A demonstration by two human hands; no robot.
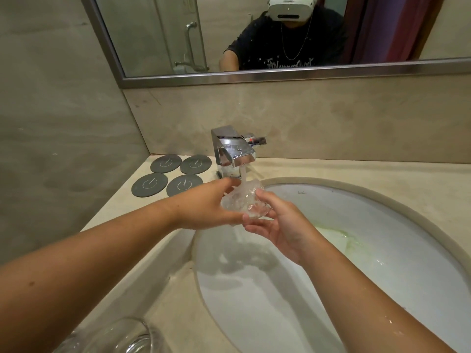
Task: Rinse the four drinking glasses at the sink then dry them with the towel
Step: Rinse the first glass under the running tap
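In the head view, a glass (242, 201) sits in both hands directly under the faucet (235, 151), over the far left part of the sink (397, 200). The water (243, 175) falls straight onto it and breaks up, so its outline is hard to read. The left hand (204, 208) grasps it from the left, fingers curled round its far side. The right hand (280, 226) cups it from the right and below, with the thumb pressed on top. Holding it from both sides probably keeps the wet, slippery glass steady in the stream and lets it be turned, while spill drops into the sink rather than onto the tabletop (356, 171).

A second glass (119, 336) stands on the near left of the tabletop, at the picture's lower edge, within easy reach of the left arm. I cannot tell whether it is rinsed. Four dark round coasters (163, 163) lie in a square on the far left, left of the faucet, all bare; they look like the glasses' usual resting places. No towel is in view, so drying looks some way off.

As for writing, each coaster carries a white curved mark, not letters. A small dark maker's mark (302, 192) is printed on the sink's far wall, too small to read. In the mirror (153, 34), the person's dark shirt (290, 63) bears pale lettering that is cut off and illegible. A greenish stain (344, 238) streaks the sink.
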